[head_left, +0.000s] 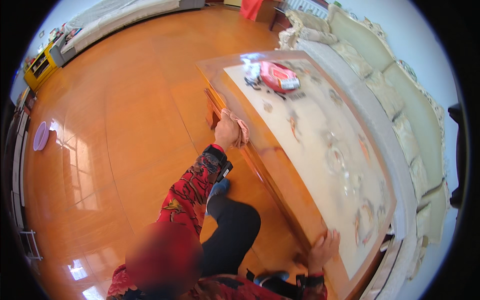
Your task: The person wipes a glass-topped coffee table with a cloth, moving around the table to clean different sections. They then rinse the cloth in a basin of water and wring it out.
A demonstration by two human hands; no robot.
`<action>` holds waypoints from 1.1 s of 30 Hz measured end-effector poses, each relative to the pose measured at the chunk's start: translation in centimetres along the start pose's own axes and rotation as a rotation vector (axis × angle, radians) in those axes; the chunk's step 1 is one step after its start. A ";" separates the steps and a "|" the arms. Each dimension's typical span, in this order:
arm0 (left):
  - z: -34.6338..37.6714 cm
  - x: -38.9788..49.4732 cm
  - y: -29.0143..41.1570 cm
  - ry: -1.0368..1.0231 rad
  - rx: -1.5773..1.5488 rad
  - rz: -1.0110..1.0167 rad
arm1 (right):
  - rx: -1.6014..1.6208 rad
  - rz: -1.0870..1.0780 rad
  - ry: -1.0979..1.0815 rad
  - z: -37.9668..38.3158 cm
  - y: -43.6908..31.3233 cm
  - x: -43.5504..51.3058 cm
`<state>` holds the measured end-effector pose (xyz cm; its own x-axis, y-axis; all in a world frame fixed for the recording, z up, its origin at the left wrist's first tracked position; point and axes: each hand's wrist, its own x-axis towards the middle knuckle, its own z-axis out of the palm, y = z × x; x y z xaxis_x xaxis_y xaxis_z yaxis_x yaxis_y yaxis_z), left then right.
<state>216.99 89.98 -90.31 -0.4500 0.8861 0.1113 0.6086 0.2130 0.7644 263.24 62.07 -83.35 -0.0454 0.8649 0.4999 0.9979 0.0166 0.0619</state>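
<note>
My left hand grips a bunched pink cloth against the side edge of a low wooden table. The fingers are partly hidden by the cloth. My right hand rests palm down on the table's near corner area, its fingers spread a little and nothing visible in them. A pale printed panel with orange fish covers the middle of the tabletop, under a glossy clear layer. Toward the table's far end lies a pink-red soft package bearing a white label.
A cream carved sofa with cushions runs along the table's right side. My bent knee is close to the table edge. On the glossy orange floor stands a purple basin at far left. Another covered sofa lines the back.
</note>
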 end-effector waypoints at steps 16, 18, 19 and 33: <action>6.2 -34.3 17.5 -0.587 -0.651 -0.202 | 0.433 0.119 0.242 -0.4 0.9 -0.5; 8.4 -38.2 18.4 -0.632 -0.710 -0.185 | 0.633 0.214 0.288 -1.1 1.6 -0.9; 9.5 -39.7 18.5 -0.655 -0.741 -0.198 | 0.665 0.256 0.311 -1.7 2.1 -1.4; 11.0 -49.0 21.2 -1.710 -0.980 -0.285 | 0.879 0.721 0.611 -9.9 11.8 -14.4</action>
<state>259.14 55.56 -86.55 0.8902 0.4025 -0.2134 -0.1234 0.6639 0.7376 275.22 44.85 -81.29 0.7327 0.4519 0.5088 0.4898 0.1689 -0.8553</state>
